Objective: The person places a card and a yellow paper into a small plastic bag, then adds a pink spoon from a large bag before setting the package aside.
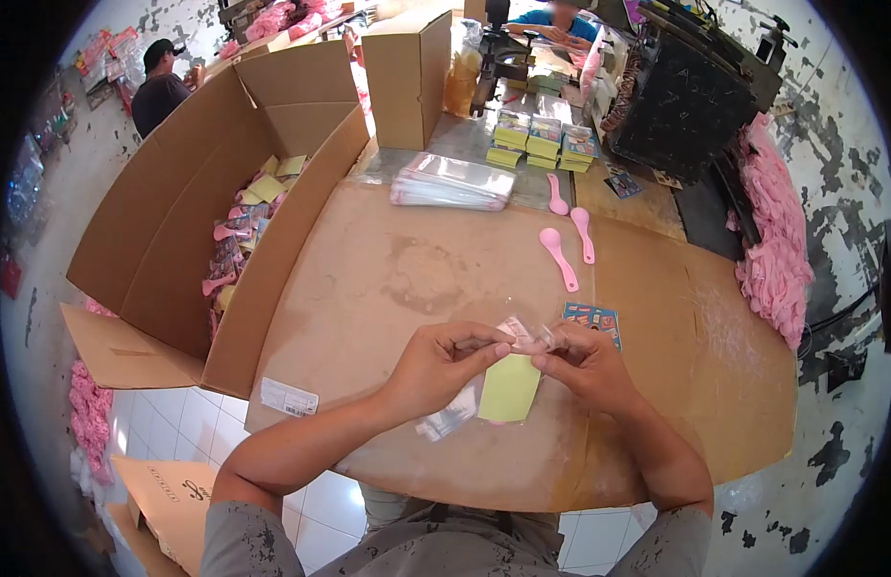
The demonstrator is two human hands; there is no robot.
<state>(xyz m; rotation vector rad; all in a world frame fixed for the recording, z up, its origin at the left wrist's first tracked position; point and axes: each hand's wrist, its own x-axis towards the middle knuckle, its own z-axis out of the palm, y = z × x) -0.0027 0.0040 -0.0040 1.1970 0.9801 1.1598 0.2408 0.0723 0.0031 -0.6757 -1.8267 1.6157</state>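
Clear plastic bag (528, 342), lower centre of frame.
Left hand (444, 370) and right hand (590, 370) pinch its far end above yellow card (509, 388); I judge this the closing step, calling next for even folding.

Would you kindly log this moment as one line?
left hand: pinching clear packet; right hand: pinching same packet; yellow card: between hands; pink spoons: three, beyond hands

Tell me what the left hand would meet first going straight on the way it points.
Past the clear bag it pinches, the left hand would probably meet the right hand first.
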